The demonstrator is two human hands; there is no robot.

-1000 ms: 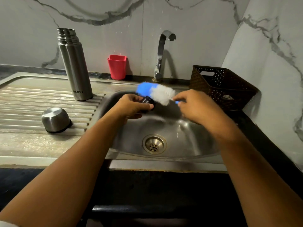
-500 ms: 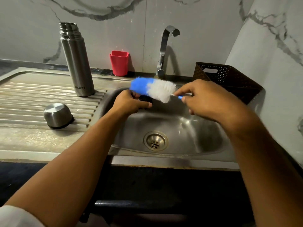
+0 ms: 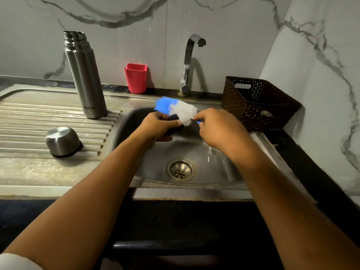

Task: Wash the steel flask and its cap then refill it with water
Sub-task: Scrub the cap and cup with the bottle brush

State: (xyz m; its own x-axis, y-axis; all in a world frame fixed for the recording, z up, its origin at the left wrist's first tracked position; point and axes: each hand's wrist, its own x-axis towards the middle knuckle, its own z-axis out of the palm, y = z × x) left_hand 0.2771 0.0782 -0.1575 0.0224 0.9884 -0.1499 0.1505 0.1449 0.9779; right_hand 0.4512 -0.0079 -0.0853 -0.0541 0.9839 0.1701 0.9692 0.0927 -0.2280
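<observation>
Dial convention: clock directions were read from the drain, with 12 o'clock toward the wall.
Steel flask: stood upright and uncapped at 10 o'clock, on the back edge of the ribbed drainboard, beside the basin's left rim; no hand touched it.
Steel cap: sat mouth-down on the drainboard at 9 o'clock, nearer the viewer than the flask and apart from it.
Left hand: was held over the basin at 11 o'clock, fingers curled round a small dark piece and gripping it; the fingers hid most of that piece.
Right hand: was held at 1 o'clock, finger and thumb closed in a pinch on the thin blue handle of the bottle brush.
Bottle brush: lay nearly level between the two hands, blue bristle tip pointing to 11 o'clock, white bristles resting against the top of the dark piece.
Sink: was a steel basin with wet glints on its floor.
Tap: stood at 12 o'clock, spout curved toward the basin; no stream could be seen.
Red holder: stood against the wall at 11 o'clock, between flask and tap.
Brown basket: sat on the counter at 2 o'clock, just behind the right hand.
</observation>
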